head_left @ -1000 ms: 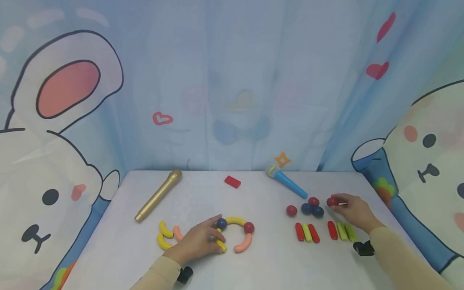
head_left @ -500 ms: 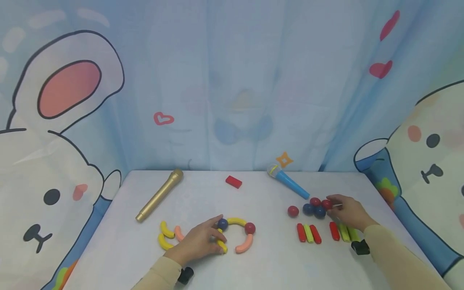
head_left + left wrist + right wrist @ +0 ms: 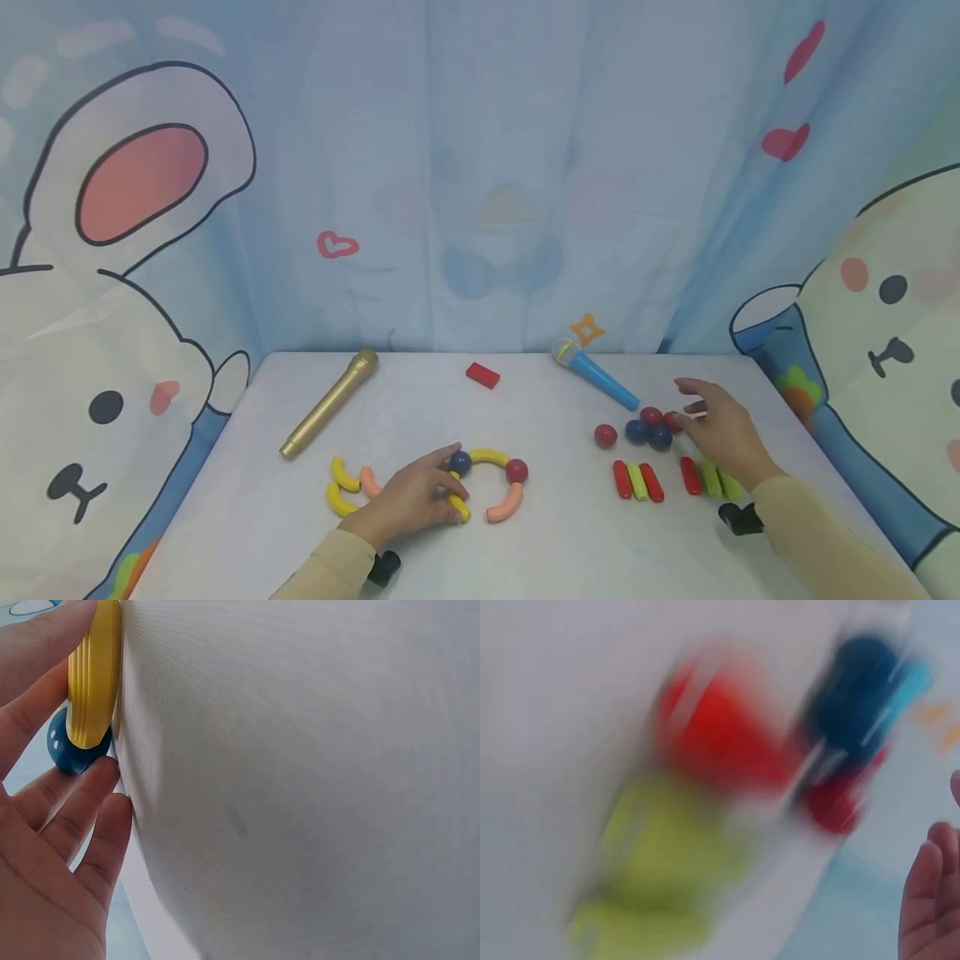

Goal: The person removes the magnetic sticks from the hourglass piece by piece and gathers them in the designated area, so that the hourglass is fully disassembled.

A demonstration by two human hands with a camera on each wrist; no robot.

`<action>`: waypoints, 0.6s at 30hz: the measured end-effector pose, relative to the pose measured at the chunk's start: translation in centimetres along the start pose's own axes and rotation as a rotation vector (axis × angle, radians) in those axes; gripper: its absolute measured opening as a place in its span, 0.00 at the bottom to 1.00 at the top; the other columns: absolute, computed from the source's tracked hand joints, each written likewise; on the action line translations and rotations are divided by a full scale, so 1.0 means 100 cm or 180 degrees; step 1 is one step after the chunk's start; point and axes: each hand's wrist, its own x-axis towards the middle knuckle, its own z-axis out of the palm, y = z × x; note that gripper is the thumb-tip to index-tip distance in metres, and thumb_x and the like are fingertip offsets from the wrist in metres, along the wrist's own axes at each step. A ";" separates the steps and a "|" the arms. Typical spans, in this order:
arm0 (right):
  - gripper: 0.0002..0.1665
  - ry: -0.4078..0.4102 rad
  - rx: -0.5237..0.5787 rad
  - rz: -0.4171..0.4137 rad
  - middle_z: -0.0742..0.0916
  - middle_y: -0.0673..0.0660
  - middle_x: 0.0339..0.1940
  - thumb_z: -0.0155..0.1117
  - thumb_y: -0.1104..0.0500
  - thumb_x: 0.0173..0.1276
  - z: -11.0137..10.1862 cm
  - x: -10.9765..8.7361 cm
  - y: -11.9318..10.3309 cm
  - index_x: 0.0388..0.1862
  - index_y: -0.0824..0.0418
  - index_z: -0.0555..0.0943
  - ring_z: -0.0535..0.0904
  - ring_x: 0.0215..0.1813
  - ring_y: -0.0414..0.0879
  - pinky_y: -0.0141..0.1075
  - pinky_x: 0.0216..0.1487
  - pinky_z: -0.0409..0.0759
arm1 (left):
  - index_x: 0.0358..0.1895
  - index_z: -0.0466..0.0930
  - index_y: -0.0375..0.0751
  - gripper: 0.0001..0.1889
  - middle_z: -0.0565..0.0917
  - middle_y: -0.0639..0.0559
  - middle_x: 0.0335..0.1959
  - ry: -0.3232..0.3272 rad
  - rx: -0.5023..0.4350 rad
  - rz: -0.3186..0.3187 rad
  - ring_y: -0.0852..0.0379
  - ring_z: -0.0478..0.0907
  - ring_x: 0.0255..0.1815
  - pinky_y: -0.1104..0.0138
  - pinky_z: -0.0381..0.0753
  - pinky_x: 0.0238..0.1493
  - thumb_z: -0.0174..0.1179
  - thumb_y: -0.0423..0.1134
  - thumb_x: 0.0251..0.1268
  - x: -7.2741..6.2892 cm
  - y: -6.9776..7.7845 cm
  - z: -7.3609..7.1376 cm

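Note:
My left hand (image 3: 412,500) holds a curved yellow stick (image 3: 458,502) between thumb and fingers; in the left wrist view the thumb lies along the yellow stick (image 3: 94,682). Its fingertips reach a blue ball (image 3: 460,462) at that stick's end. A ring shape continues with another yellow stick (image 3: 489,457), a red ball (image 3: 517,471) and a curved pink stick (image 3: 505,504). My right hand (image 3: 720,429) is raised with fingers apart beside a red ball (image 3: 672,422), which touches a cluster of blue balls (image 3: 660,437) and another red ball (image 3: 651,416).
Red sticks (image 3: 652,482) and green sticks (image 3: 709,478) lie in front of the balls. A lone red ball (image 3: 605,436) sits left of the cluster. Behind are a blue microphone (image 3: 600,377), a red block (image 3: 482,375) and a gold microphone (image 3: 330,406). More yellow pieces (image 3: 344,475) lie left.
My right hand carried the red ball leftward to the cluster, let it go there, and has lifted with its fingers spread. The left hand has stayed in place on the yellow stick.

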 end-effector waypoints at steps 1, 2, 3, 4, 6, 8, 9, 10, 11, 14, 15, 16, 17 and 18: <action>0.36 0.0002 0.0050 -0.0088 0.74 0.71 0.63 0.66 0.67 0.68 0.004 -0.005 -0.014 0.73 0.66 0.65 0.76 0.53 0.65 0.56 0.49 0.82 | 0.41 0.89 0.64 0.13 0.62 0.58 0.76 0.0007 0.0001 0.0017 0.50 0.61 0.74 0.51 0.64 0.70 0.77 0.49 0.50 0.000 0.001 0.000; 0.35 -0.0069 0.0109 -0.0195 0.76 0.68 0.61 0.67 0.67 0.68 0.009 -0.010 -0.030 0.71 0.64 0.67 0.78 0.51 0.61 0.53 0.47 0.84 | 0.41 0.89 0.63 0.13 0.63 0.57 0.76 0.0016 0.0006 0.0034 0.49 0.61 0.74 0.51 0.64 0.70 0.78 0.48 0.50 -0.001 0.002 0.000; 0.34 -0.0191 0.0162 -0.0304 0.79 0.65 0.59 0.68 0.66 0.67 0.016 -0.015 -0.045 0.70 0.62 0.69 0.79 0.50 0.56 0.49 0.46 0.85 | 0.42 0.89 0.62 0.14 0.63 0.57 0.76 0.0022 0.0009 0.0042 0.49 0.61 0.74 0.51 0.64 0.70 0.78 0.48 0.50 -0.001 0.003 -0.001; 0.33 -0.0356 0.0205 -0.0412 0.80 0.62 0.58 0.69 0.65 0.66 0.025 -0.021 -0.060 0.69 0.60 0.71 0.80 0.48 0.52 0.44 0.44 0.85 | 0.44 0.89 0.60 0.15 0.63 0.56 0.76 0.0031 0.0019 0.0046 0.49 0.62 0.74 0.51 0.64 0.70 0.78 0.48 0.50 -0.002 0.003 -0.001; 0.32 -0.0734 0.0271 -0.0560 0.81 0.56 0.57 0.72 0.62 0.64 0.047 -0.032 -0.090 0.67 0.55 0.74 0.79 0.45 0.45 0.37 0.43 0.84 | 0.47 0.88 0.58 0.18 0.63 0.55 0.76 0.0046 0.0025 0.0041 0.49 0.62 0.74 0.51 0.65 0.70 0.78 0.48 0.50 -0.002 0.004 -0.001; 0.34 -0.1120 0.0346 -0.0647 0.80 0.53 0.59 0.74 0.60 0.63 0.069 -0.043 -0.113 0.67 0.51 0.74 0.78 0.43 0.41 0.34 0.42 0.82 | 0.51 0.86 0.58 0.22 0.63 0.56 0.76 0.0035 0.0043 0.0018 0.50 0.63 0.73 0.51 0.66 0.69 0.78 0.49 0.50 -0.002 0.005 0.000; 0.34 -0.1247 0.0359 -0.0673 0.79 0.52 0.60 0.74 0.59 0.63 0.079 -0.047 -0.122 0.68 0.50 0.74 0.78 0.43 0.40 0.33 0.44 0.82 | 0.53 0.86 0.58 0.23 0.63 0.56 0.76 0.0029 0.0055 0.0012 0.50 0.63 0.73 0.52 0.66 0.69 0.78 0.49 0.50 -0.001 0.005 0.000; 0.34 -0.1328 0.0390 -0.0700 0.78 0.52 0.62 0.74 0.59 0.64 0.087 -0.051 -0.129 0.68 0.49 0.73 0.77 0.43 0.40 0.33 0.44 0.82 | 0.54 0.85 0.58 0.24 0.63 0.55 0.76 0.0032 0.0072 0.0020 0.50 0.63 0.73 0.52 0.66 0.69 0.78 0.50 0.50 -0.001 0.006 0.000; 0.34 -0.1365 0.0405 -0.0725 0.77 0.52 0.62 0.73 0.59 0.64 0.095 -0.053 -0.135 0.68 0.49 0.73 0.77 0.44 0.40 0.34 0.46 0.82 | 0.54 0.85 0.58 0.24 0.63 0.55 0.76 0.0033 0.0083 0.0022 0.50 0.63 0.73 0.52 0.66 0.69 0.77 0.50 0.50 0.000 0.006 0.001; 0.31 -0.1321 0.0419 -0.0825 0.76 0.52 0.62 0.71 0.59 0.66 0.111 -0.055 -0.145 0.67 0.51 0.74 0.77 0.47 0.42 0.39 0.51 0.82 | 0.50 0.86 0.58 0.21 0.63 0.55 0.76 0.0049 0.0107 0.0025 0.50 0.64 0.72 0.52 0.66 0.69 0.77 0.52 0.50 0.000 0.008 0.002; 0.30 -0.1292 0.0404 -0.0852 0.77 0.51 0.61 0.71 0.59 0.67 0.115 -0.055 -0.147 0.67 0.51 0.74 0.77 0.48 0.42 0.40 0.52 0.82 | 0.49 0.87 0.58 0.20 0.63 0.54 0.76 0.0056 0.0102 0.0011 0.49 0.64 0.72 0.52 0.65 0.69 0.76 0.52 0.51 -0.001 0.008 0.002; 0.29 -0.1271 0.0396 -0.0864 0.77 0.51 0.60 0.70 0.57 0.67 0.118 -0.054 -0.148 0.66 0.52 0.74 0.76 0.48 0.42 0.40 0.53 0.81 | 0.49 0.87 0.58 0.20 0.63 0.54 0.76 0.0066 0.0089 -0.0003 0.49 0.64 0.73 0.51 0.65 0.69 0.76 0.52 0.51 -0.001 0.009 0.002; 0.29 -0.1267 0.0386 -0.0858 0.77 0.50 0.59 0.70 0.56 0.68 0.121 -0.053 -0.150 0.66 0.52 0.74 0.76 0.49 0.42 0.40 0.53 0.81 | 0.49 0.87 0.57 0.19 0.63 0.54 0.76 0.0072 0.0079 -0.0021 0.49 0.64 0.73 0.51 0.65 0.69 0.76 0.53 0.52 -0.002 0.009 0.002; 0.29 -0.1268 0.0378 -0.0854 0.78 0.50 0.58 0.70 0.54 0.68 0.123 -0.052 -0.150 0.66 0.53 0.74 0.76 0.48 0.42 0.40 0.53 0.81 | 0.50 0.86 0.57 0.20 0.63 0.53 0.76 0.0090 0.0085 -0.0028 0.48 0.64 0.72 0.51 0.66 0.69 0.75 0.53 0.53 -0.003 0.010 0.002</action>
